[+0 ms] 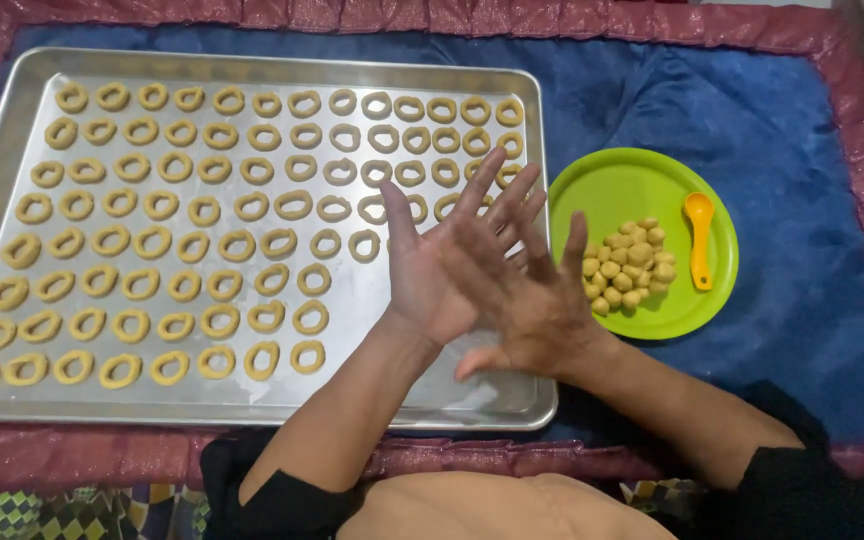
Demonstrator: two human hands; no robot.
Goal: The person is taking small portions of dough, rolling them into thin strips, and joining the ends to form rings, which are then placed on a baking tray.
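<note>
Yellow dough rings in neat rows across metal baking tray, tray filled from 9 o'clock side, bare patch left at 5 o'clock corner

Both hands over tray's 3 o'clock edge, palms pressed together, fingers spread and crossed. Left hand palm up underneath, right hand laid flat over it, back to camera. Grip: both hands flat and fully opened out, no fingers curled around anything; anything sandwiched between palms hidden, cannot tell

Green plate just off tray at 3 o'clock, pile of small dough balls on its 6 o'clock half, orange spoon lying beside pile toward 3 o'clock. Blue cloth with pink border under everything

Looks like rolling between palms. To do well: even light pressure, palms sliding straight along each other so strand comes out same thickness as rings already laid; not too hard or dough flattens and sticks. Keep hands over tray so a dropped piece lands on metal, not cloth. Match ring size to neighbours, continue row at bare 5 o'clock patch, leave small gap so rings stay apart
</note>
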